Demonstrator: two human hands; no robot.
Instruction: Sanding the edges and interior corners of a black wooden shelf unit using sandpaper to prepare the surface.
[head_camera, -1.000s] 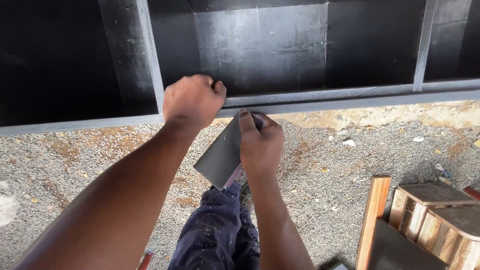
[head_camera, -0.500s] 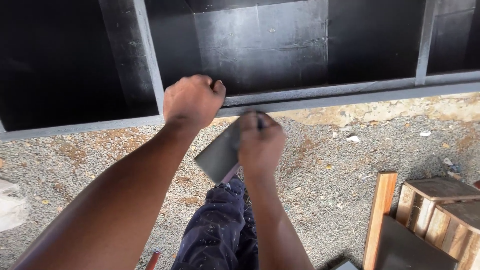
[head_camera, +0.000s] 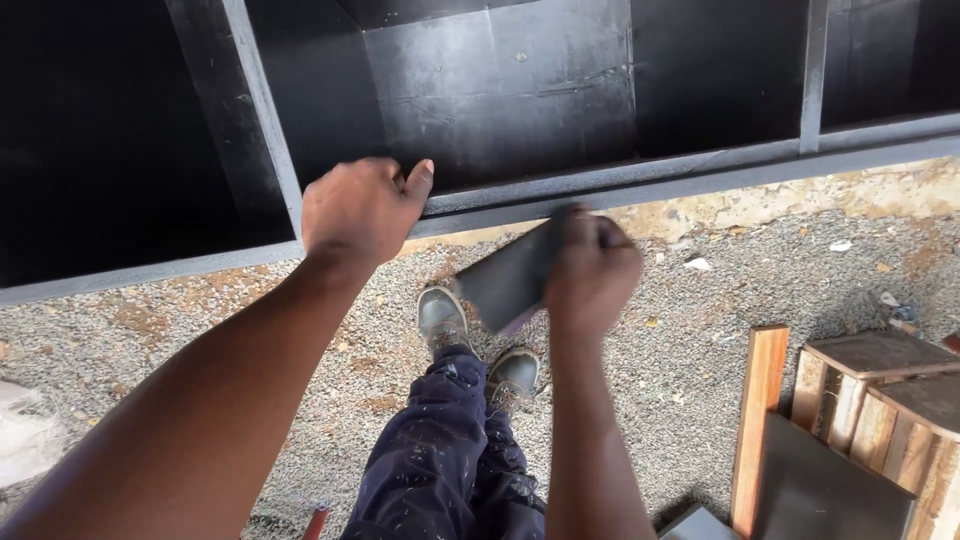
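Since a second ago your right hand (head_camera: 592, 275) has slid along the front edge of the black shelf unit (head_camera: 620, 185), carrying the dark grey sheet of sandpaper (head_camera: 505, 282) with it. The hand is blurred, so it looks to be mid-stroke. The view has also dropped a little, and both paint-flecked shoes (head_camera: 441, 318) now show on the gravel ground (head_camera: 700, 330) where only your navy trouser leg (head_camera: 440, 450) showed before. From this I judge the rubbing is moving along that grey edge rail, with more rail to the right not yet reached.

Your left hand (head_camera: 360, 210) has kept its place: the fingers are curled over the rail just beside the upright divider (head_camera: 235, 110), thumb raised against the edge, gripping the frame to steady it.

Your right fingers are clenched around the upper end of the sandpaper, which hangs tilted, its lower corner free in the air above your shoes and its top just under the rail. Whether it touches the rail I cannot tell. Wooden stools (head_camera: 880, 400) and a plank (head_camera: 757, 420) stand well apart at your right.
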